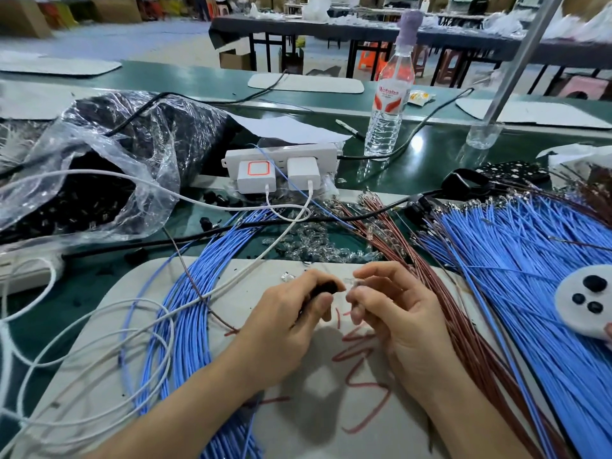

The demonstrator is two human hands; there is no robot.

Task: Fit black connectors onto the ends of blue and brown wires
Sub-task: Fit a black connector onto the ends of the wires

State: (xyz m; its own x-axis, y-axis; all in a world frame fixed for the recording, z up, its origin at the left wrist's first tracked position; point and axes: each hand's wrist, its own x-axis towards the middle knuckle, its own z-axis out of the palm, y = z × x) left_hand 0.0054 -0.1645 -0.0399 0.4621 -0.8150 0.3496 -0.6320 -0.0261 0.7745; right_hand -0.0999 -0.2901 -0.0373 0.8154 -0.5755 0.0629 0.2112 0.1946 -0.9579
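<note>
One view only. The wide-angle head camera sits above and behind the fingers [318, 303], facing forward and down. The left hand [281, 323] and right hand [397, 313] lie below frame centre, close to the lens. Beyond the fingers the view reaches the power strip [281, 154], the bottle [389, 104] and distant tables [331, 26]. Edges show wide-angle bowing.

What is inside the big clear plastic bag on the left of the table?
A dark heap of small black parts fills the plastic bag. Glare and folds hide their exact shape, and the bag's bottom is not visible.
</note>
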